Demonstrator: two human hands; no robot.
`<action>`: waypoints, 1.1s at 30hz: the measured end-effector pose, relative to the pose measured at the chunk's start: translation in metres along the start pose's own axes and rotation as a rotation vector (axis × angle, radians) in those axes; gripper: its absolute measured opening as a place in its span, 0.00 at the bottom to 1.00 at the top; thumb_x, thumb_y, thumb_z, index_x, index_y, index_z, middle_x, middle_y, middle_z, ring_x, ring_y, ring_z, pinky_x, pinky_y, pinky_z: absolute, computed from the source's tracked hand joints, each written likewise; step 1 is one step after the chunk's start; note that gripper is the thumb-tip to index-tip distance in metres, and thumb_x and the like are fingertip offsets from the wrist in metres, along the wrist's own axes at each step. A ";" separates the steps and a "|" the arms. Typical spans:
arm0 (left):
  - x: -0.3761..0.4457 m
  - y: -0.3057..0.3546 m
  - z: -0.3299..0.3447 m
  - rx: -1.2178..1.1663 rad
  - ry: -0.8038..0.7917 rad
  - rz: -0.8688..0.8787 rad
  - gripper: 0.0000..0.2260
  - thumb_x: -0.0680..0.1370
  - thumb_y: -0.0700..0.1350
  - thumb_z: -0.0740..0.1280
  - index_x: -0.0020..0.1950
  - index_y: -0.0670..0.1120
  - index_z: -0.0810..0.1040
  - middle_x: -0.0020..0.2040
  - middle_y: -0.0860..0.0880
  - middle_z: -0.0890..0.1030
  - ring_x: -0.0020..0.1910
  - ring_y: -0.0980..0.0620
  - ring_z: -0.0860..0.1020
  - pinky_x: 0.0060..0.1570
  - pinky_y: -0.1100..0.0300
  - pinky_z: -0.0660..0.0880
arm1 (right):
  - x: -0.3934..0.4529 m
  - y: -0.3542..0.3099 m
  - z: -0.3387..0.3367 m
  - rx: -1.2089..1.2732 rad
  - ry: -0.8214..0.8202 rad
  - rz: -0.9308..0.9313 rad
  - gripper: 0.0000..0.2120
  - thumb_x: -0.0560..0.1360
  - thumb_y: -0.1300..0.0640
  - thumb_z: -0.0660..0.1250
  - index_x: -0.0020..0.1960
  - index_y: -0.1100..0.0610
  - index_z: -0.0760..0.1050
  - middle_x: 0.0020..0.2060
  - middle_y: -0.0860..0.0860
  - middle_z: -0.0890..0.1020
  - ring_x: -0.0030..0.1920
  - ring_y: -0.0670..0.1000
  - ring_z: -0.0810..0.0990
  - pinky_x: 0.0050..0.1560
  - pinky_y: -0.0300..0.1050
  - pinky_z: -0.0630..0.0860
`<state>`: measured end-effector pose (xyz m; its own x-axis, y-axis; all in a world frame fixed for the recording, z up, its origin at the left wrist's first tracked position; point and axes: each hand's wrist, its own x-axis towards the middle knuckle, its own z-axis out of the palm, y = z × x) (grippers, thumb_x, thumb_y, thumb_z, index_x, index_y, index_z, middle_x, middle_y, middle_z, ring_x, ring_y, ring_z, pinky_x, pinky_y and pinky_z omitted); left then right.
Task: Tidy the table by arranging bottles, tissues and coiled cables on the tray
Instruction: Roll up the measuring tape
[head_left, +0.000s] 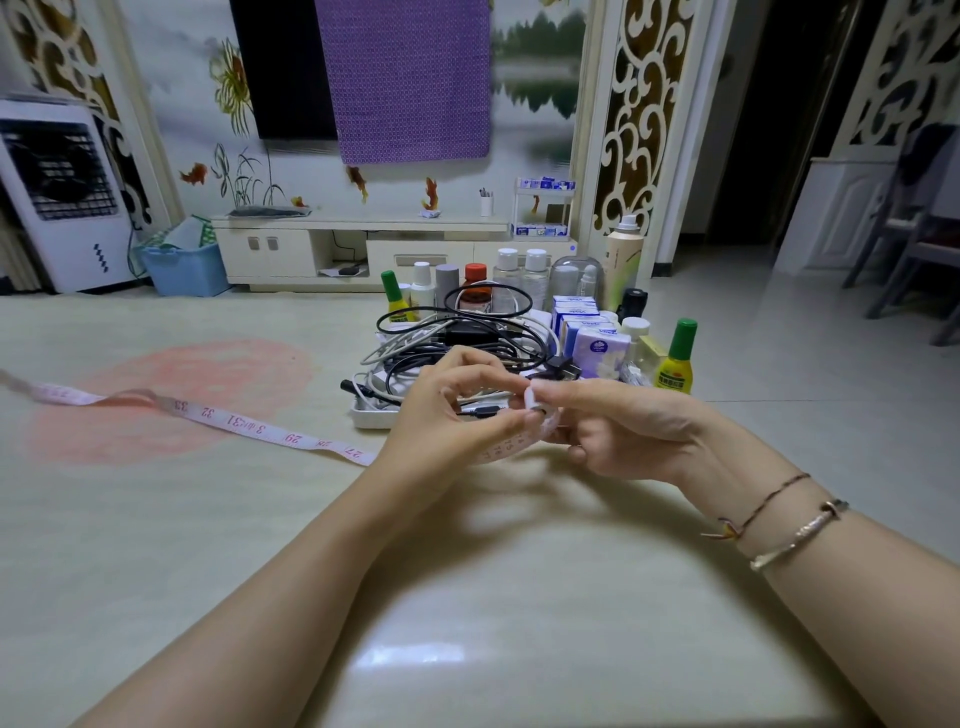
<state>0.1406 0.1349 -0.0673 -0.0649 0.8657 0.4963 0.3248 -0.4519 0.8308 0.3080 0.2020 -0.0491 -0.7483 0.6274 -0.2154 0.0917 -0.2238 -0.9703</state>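
I see a pink tape measure (249, 427) lying across the worktop (467, 597). Its near end is pinched by my left hand (447, 421) and my right hand (618, 431). Just behind them, the white tray (371, 415) holds cables (457, 332), tissue packs (587, 332) and bottles (519, 270).

Your view is evenly lit from overhead; glare sits on the surface (415, 660) near you, soft shadows lie under both arms. Edges bow with wide-angle distortion, and the doorway (753, 130) is dark.
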 end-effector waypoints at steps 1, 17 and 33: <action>0.000 0.000 0.000 0.000 -0.008 0.001 0.09 0.67 0.40 0.78 0.44 0.51 0.83 0.46 0.54 0.75 0.47 0.59 0.75 0.51 0.64 0.68 | 0.000 0.000 0.000 -0.009 0.017 0.009 0.16 0.68 0.48 0.70 0.54 0.52 0.84 0.52 0.51 0.81 0.50 0.47 0.75 0.37 0.34 0.73; 0.000 -0.002 0.003 -0.027 -0.004 0.026 0.12 0.62 0.50 0.77 0.42 0.49 0.83 0.44 0.55 0.75 0.44 0.62 0.75 0.46 0.72 0.67 | 0.003 0.000 0.011 -0.119 0.133 0.013 0.19 0.64 0.45 0.70 0.51 0.53 0.80 0.44 0.48 0.80 0.47 0.47 0.72 0.39 0.37 0.63; 0.002 -0.001 0.002 0.021 0.015 0.011 0.10 0.64 0.46 0.79 0.43 0.50 0.85 0.45 0.56 0.75 0.52 0.50 0.75 0.56 0.54 0.70 | 0.001 -0.001 0.005 -0.114 0.033 0.004 0.13 0.69 0.48 0.68 0.50 0.51 0.82 0.39 0.43 0.83 0.42 0.42 0.76 0.37 0.35 0.67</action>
<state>0.1425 0.1372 -0.0675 -0.0751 0.8574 0.5091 0.3454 -0.4565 0.8199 0.3035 0.1993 -0.0476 -0.7261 0.6511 -0.2210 0.1700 -0.1414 -0.9752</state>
